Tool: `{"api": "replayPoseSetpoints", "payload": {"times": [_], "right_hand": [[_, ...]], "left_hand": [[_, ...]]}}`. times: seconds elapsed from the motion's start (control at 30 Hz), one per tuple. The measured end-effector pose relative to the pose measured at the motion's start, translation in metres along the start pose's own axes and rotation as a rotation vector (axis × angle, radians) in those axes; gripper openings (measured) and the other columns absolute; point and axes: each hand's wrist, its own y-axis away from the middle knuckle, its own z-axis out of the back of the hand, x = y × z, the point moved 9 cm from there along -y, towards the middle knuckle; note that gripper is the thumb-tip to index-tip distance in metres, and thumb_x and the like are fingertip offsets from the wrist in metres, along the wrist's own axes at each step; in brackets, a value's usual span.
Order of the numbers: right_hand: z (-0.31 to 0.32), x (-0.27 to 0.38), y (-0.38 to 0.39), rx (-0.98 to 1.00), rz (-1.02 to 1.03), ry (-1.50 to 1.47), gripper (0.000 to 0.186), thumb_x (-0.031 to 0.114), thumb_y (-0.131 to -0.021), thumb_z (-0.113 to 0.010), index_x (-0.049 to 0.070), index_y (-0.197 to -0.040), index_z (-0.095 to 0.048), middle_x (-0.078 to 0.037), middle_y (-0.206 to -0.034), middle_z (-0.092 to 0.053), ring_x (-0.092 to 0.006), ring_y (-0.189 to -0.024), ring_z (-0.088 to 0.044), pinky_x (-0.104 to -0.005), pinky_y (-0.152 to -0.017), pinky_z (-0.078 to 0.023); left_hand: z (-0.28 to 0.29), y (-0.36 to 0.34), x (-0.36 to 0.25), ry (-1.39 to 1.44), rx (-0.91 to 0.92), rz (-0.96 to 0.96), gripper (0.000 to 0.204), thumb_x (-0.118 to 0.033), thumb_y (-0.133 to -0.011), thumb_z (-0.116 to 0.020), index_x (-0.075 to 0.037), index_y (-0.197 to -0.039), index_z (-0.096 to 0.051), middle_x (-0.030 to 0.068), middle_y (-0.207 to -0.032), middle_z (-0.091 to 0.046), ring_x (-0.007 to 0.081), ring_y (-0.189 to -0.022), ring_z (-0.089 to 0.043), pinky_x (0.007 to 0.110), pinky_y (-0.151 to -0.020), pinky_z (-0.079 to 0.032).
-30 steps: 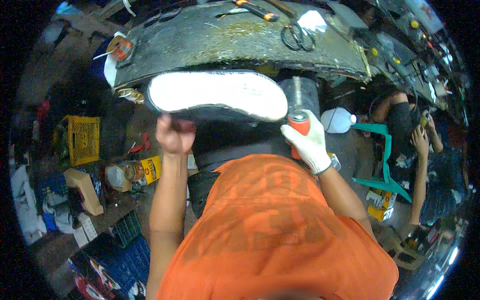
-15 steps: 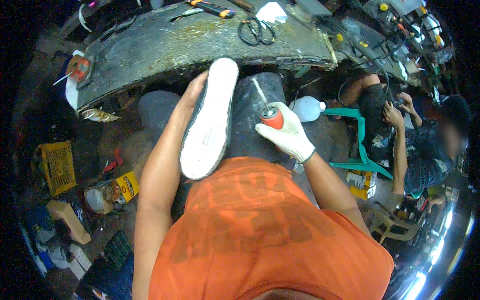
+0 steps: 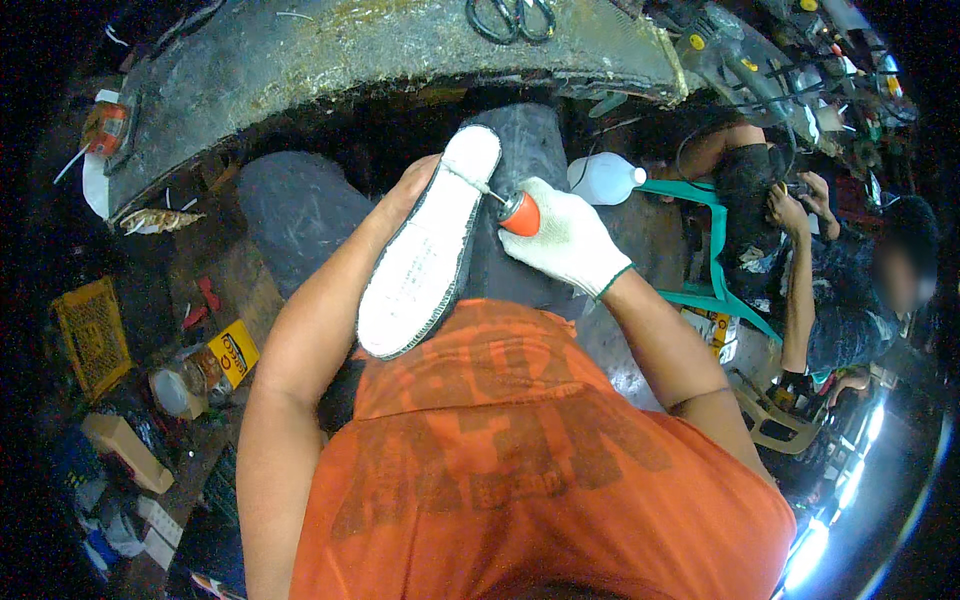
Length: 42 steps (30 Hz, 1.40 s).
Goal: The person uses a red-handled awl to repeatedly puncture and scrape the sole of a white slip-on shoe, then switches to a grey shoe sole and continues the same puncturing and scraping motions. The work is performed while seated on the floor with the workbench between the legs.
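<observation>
The white-soled shoe [image 3: 412, 272], crosswise a second ago, now points lengthwise, the left hand [image 3: 414, 183] at its left edge. The orange-handled tool [image 3: 520, 214], previously apart, meets its right edge.

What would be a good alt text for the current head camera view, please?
A gloved right hand holds an orange-handled awl, its thin shaft at the edge of a white shoe sole that the bare left hand, partly hidden, supports. Beyond is a worn workbench; at right, another person.

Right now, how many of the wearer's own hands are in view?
2: the left hand, partly hidden behind the white-soled shoe, and the right hand, in a whitish glove, gripping the orange tool handle.
</observation>
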Motion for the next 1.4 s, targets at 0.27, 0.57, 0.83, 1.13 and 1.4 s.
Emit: {"api": "replayPoseSetpoints", "payload": {"times": [0.27,0.57,0.83,1.13,1.4], "right_hand": [[-0.006,0.01,0.007,0.05,0.125,0.154,0.039,0.039,-0.09,-0.076,0.009,-0.11,-0.06,-0.02,-0.093,-0.074,-0.0461,-0.088,-0.074,-0.0541,-0.078,-0.06],[-0.004,0.026,0.022,0.094,0.244,0.155,0.035,0.033,-0.088,-0.076,0.01,-0.112,-0.063,-0.021,-0.096,-0.076,-0.0445,-0.092,-0.075,-0.0536,-0.081,-0.06],[0.001,0.012,0.01,0.015,-0.023,0.09,0.042,0.037,-0.09,-0.075,0.008,-0.117,-0.063,-0.025,-0.096,-0.077,-0.0475,-0.093,-0.076,-0.0562,-0.083,-0.06],[-0.017,0.035,0.031,0.107,0.013,0.121,0.044,0.034,-0.089,-0.078,0.009,-0.122,-0.063,-0.025,-0.094,-0.077,-0.0467,-0.091,-0.076,-0.0549,-0.08,-0.061],[-0.009,0.026,0.025,0.074,0.008,0.108,0.046,0.037,-0.088,-0.076,0.006,-0.119,-0.061,-0.025,-0.092,-0.077,-0.0473,-0.089,-0.076,-0.0565,-0.08,-0.061]], "left_hand": [[-0.003,-0.003,0.009,-0.09,-0.101,0.144,0.048,-0.044,-0.114,-0.059,-0.001,-0.126,-0.076,0.0046,-0.103,-0.079,0.0121,-0.088,-0.074,0.029,-0.076,-0.06],[-0.002,-0.008,0.009,-0.161,-0.167,0.197,0.049,-0.045,-0.114,-0.06,0.0,-0.117,-0.078,0.0047,-0.097,-0.079,0.0118,-0.083,-0.074,0.028,-0.073,-0.059],[0.005,-0.014,0.019,-0.171,-0.24,0.299,0.056,-0.049,-0.111,-0.065,0.005,-0.103,-0.078,0.0073,-0.087,-0.077,0.0133,-0.075,-0.072,0.03,-0.069,-0.058],[0.03,-0.016,0.023,-0.508,-0.392,0.263,0.078,-0.067,-0.103,-0.067,0.01,-0.091,-0.076,0.018,-0.085,-0.078,0.0245,-0.072,-0.075,0.039,-0.072,-0.058],[0.035,-0.02,0.03,-0.615,-0.357,0.216,0.076,-0.066,-0.107,-0.061,0.007,-0.09,-0.076,0.0166,-0.081,-0.077,0.0245,-0.07,-0.074,0.039,-0.07,-0.057]]}}
